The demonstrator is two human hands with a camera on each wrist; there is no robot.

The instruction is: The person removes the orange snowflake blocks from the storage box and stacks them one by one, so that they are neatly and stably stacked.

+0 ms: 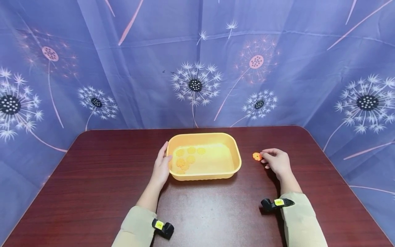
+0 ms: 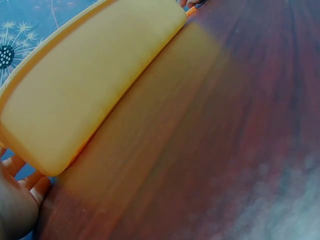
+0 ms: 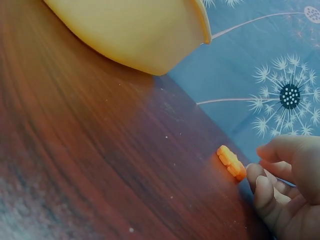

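A yellow rectangular plastic basin with rounded corners stands on the table. My left hand grips its left end, thumb over the rim and the other fingers against the outside wall. Several orange flower-shaped discs lie in its left half, some overlapping. To the right of the basin, my right hand pinches another orange flower-shaped disc at its edge with the fingertips. In the right wrist view this disc is seen nearly edge-on, close over the table.
The dark red wooden table reaches back to a blue cloth printed with dandelions. Black straps with cameras sit on both sleeves.
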